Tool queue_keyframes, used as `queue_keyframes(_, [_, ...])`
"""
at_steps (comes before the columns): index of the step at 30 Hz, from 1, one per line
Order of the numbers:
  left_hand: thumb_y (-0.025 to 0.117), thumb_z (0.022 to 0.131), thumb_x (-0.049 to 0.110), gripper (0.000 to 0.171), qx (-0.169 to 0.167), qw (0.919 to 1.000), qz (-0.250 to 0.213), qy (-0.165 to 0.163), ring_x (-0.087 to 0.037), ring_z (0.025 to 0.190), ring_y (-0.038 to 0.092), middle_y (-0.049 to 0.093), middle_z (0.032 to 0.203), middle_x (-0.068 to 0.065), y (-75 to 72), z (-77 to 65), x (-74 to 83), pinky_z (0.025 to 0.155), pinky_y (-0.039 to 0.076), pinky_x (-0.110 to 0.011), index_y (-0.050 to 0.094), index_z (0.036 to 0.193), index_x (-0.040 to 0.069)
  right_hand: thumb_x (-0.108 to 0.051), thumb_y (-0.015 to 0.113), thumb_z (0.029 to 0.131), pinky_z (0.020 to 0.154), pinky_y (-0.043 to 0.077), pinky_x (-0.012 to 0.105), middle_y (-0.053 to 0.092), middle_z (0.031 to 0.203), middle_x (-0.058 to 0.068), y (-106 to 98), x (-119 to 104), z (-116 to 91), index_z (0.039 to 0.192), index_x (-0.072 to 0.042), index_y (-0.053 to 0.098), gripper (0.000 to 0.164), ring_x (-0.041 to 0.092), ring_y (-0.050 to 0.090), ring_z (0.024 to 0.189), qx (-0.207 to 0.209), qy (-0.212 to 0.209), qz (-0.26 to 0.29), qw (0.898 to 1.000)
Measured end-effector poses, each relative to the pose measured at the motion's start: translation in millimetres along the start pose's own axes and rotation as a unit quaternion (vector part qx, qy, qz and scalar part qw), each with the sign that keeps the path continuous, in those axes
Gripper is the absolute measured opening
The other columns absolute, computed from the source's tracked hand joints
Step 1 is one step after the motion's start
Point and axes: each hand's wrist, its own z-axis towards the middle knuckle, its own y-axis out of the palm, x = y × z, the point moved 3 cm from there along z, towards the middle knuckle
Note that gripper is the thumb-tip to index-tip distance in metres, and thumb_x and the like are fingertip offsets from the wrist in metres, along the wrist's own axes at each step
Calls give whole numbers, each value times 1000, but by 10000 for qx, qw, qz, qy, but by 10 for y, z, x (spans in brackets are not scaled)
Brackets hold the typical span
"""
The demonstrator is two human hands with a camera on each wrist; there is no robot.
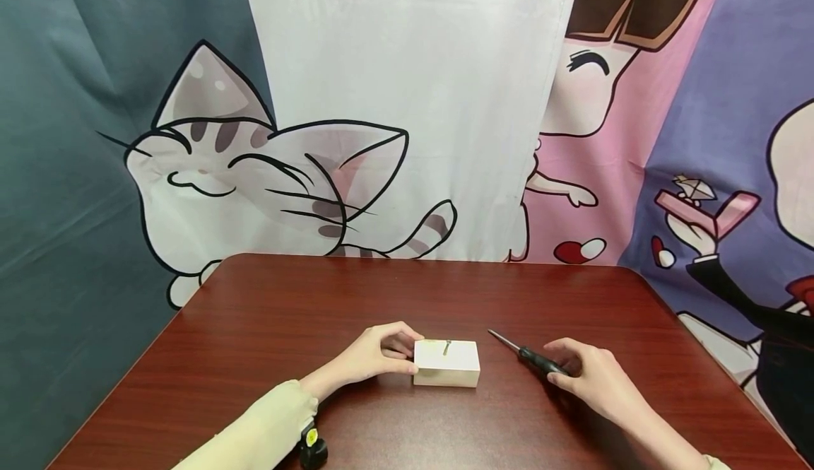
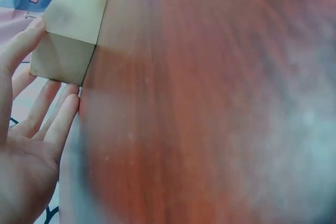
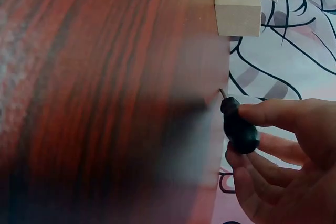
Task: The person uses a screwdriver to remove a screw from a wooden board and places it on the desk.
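Observation:
Near the middle of the table stands a pale wooden block (image 1: pixel 446 371), its long side facing me. A small metal screw (image 1: pixel 447 348) sticks up from its top face. My left hand (image 1: pixel 375 350) holds the block's left end, thumb on the near side and fingers on the far side. In the left wrist view the thumb and fingertips touch the block (image 2: pixel 71 19). To the right, my right hand (image 1: pixel 594 378) grips a screwdriver (image 1: pixel 540 361) by its black handle. Its shaft slants up and left, the tip apart from the block. The right wrist view shows thumb and fingers around the handle (image 3: pixel 239 129).
A brown wood-grain table (image 1: pixel 356 283) bears the block. Beyond its far edge hangs a cloth (image 1: pixel 407 53) printed with a cartoon cat and figures. A black device with a yellow sticker (image 1: pixel 311 445) sits at my left wrist.

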Motion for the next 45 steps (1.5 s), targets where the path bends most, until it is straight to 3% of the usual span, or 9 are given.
queue_keyframes(9, [81, 82, 19, 42, -61, 9999, 11, -81, -23, 102, 69, 68, 113, -12, 6, -5, 8, 89, 59, -28, 65, 121, 17, -25, 81, 79, 60, 42, 21, 71, 86, -10, 86, 10, -30, 111, -22, 73, 33, -2, 53, 68, -496, 161, -261, 9983])
queue_keyframes(19, [81, 83, 21, 45, -143, 9996, 137, -189, -23, 106, 67, 67, 114, -10, -15, -17, 42, 90, 58, -29, 63, 124, 15, -29, 82, 79, 60, 42, 21, 71, 86, -10, 95, 22, -15, 110, -19, 76, 33, -2, 51, 68, -570, -28, -329, 9978])
queue_keyframes(24, [79, 85, 26, 51, -64, 9985, 538, -66, -24, 111, 66, 65, 119, -10, -88, -30, 186, 92, 58, -32, 62, 129, 8, -29, 83, 77, 61, 45, 24, 74, 92, -5, 91, 13, -9, 110, -20, 77, 35, 2, 55, 72, -521, 98, -485, 9974])
queue_keyframes(30, [77, 86, 29, 37, 434, 9938, 1002, 185, -22, 104, 67, 68, 117, -9, -128, 10, 407, 85, 57, -23, 69, 121, 19, -29, 83, 77, 61, 45, 25, 74, 96, -3, 79, 10, -7, 110, -19, 77, 35, 4, 56, 73, -529, 149, -490, 9973])
queue_keyframes(37, [74, 89, 25, 31, 670, 9948, 691, 337, -11, 96, 68, 71, 115, -9, 68, 128, 518, 83, 55, -20, 70, 118, 15, -30, 83, 77, 60, 42, 23, 73, 91, -6, 88, 19, -14, 110, -21, 77, 35, 2, 51, 70, -493, 124, -494, 9975])
queue_keyframes(45, [73, 90, 17, 28, 857, 9961, 120, 171, -10, 93, 70, 75, 108, -9, 294, 204, 463, 80, 56, -18, 71, 117, 15, -30, 83, 77, 57, 36, 21, 69, 86, -9, 94, 19, -32, 110, -21, 77, 35, 1, 44, 65, -430, 49, -422, 9982])
